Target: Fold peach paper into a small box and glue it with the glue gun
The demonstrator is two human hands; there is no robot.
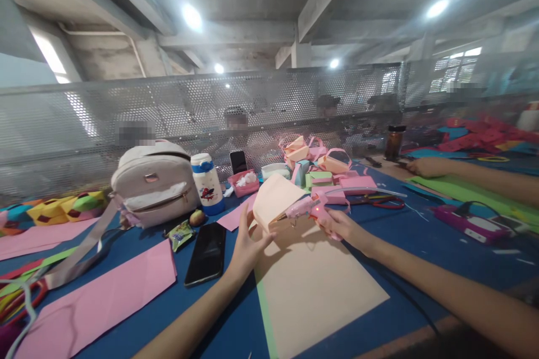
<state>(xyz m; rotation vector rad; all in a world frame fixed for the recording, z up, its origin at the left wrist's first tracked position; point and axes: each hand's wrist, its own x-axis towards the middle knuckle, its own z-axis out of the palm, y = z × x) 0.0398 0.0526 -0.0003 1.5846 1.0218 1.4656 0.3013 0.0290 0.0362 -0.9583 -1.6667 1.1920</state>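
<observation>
My left hand (248, 244) is closed on a folded cream paper piece (275, 199), holding it tilted above the table. In my right hand (343, 227) is a pink hot glue gun (309, 207) with a small red light on its body. A clear glue stick (374, 191) juts from its back end. The gun's nozzle points left and lies close to the lower edge of the folded paper; whether it touches I cannot tell. Beneath both hands lies a large cream sheet (320, 291), with a green edge showing along its left side.
A black phone (205, 253), pink sheets (109, 291), a white backpack (155, 182) and a bottle (208, 182) stand or lie left. Small paper bags (320, 171) are piled behind. Scissors (381, 202) and a purple power strip (471, 223) lie right, near another person's arm (463, 174).
</observation>
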